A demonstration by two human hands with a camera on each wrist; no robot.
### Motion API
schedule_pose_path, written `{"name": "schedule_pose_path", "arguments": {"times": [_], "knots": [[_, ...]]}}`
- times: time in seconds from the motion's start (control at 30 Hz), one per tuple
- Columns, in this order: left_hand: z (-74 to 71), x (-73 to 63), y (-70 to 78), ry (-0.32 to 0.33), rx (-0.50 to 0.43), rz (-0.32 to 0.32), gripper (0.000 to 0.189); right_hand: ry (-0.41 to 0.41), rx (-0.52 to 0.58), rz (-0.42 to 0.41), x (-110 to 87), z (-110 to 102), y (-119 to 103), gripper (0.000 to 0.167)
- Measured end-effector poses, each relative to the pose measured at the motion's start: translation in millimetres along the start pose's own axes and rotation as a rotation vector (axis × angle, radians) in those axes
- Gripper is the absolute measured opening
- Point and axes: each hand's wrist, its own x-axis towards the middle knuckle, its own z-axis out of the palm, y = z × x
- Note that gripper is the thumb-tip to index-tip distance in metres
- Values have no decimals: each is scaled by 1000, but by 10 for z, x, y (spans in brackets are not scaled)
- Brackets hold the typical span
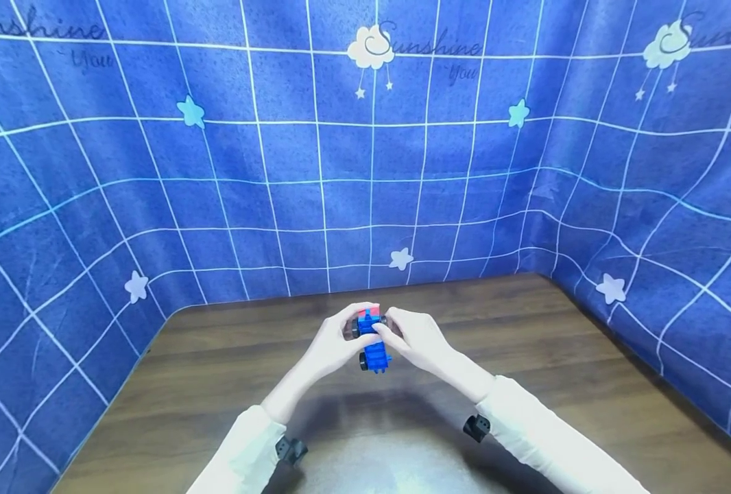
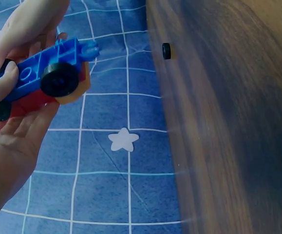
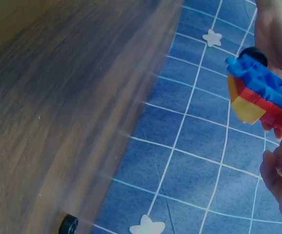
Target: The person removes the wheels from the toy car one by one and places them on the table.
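Note:
A toy car with a blue chassis (image 1: 376,353) is held upside down above the table, red and yellow blocks (image 3: 248,109) on its lower side. My left hand (image 1: 331,343) grips it from the left, thumb over the chassis and fingers around the blocks. From the other side, my right hand (image 1: 424,339) pinches the car's far end, its thumb on the chassis and a finger beside a black wheel (image 1: 384,319). Two wheels show along the left side; the large one (image 2: 59,80) is plain in the left wrist view. Near the hitch, the right side shows no wheel.
A loose black wheel (image 2: 166,50) stands on the brown wooden table (image 1: 217,384) near its edge, also in the right wrist view. A blue checked curtain (image 1: 291,158) with stars surrounds the table at the back and sides. Black wrist devices (image 1: 478,427) sit at both sleeves.

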Motion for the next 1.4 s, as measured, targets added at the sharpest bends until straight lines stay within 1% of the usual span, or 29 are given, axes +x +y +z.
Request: {"name": "schedule_pose_path", "arguments": {"times": [0.07,0.13,0.23,0.3,0.4,0.5,0.73,0.9,1.0,1.07,1.17,1.27,1.33,1.4], "knots": [[7,-4,0,-5,-15,10,47,-16,28,-11,-10,-15,-1,46],[12,-18,-4,-25,-32,22,46,-42,28,-36,-29,-19,4,35],[22,-42,-10,-68,-58,38,46,-79,-19,-81,-63,-20,6,19],[32,-55,-13,-86,-60,39,46,-99,-50,-99,-82,-19,3,14],[44,-66,-12,-100,-68,30,46,-123,-82,-119,-98,-20,-1,12],[29,-85,10,-107,-69,11,46,-135,-88,-133,-96,-7,-9,11],[-46,-164,220,-134,-84,-19,43,-146,-77,-157,-99,42,-3,11],[-63,-179,188,-143,-97,-42,42,-143,-83,-170,-104,92,3,11],[-54,-141,154,-149,-115,-51,43,-129,-74,-154,-98,94,23,10],[-48,-130,129,-141,-112,-60,44,-135,-43,-128,-98,102,37,10],[-39,-128,104,-111,-114,-57,45,-162,63,-43,-95,113,48,13],[-38,-135,89,-85,-129,-33,51,-174,157,41,-85,117,54,19],[-48,-138,89,-82,-134,-20,54,-167,194,68,-71,106,56,23],[-68,-142,81,-99,-145,-6,56,-148,220,63,-52,83,57,24]]}}
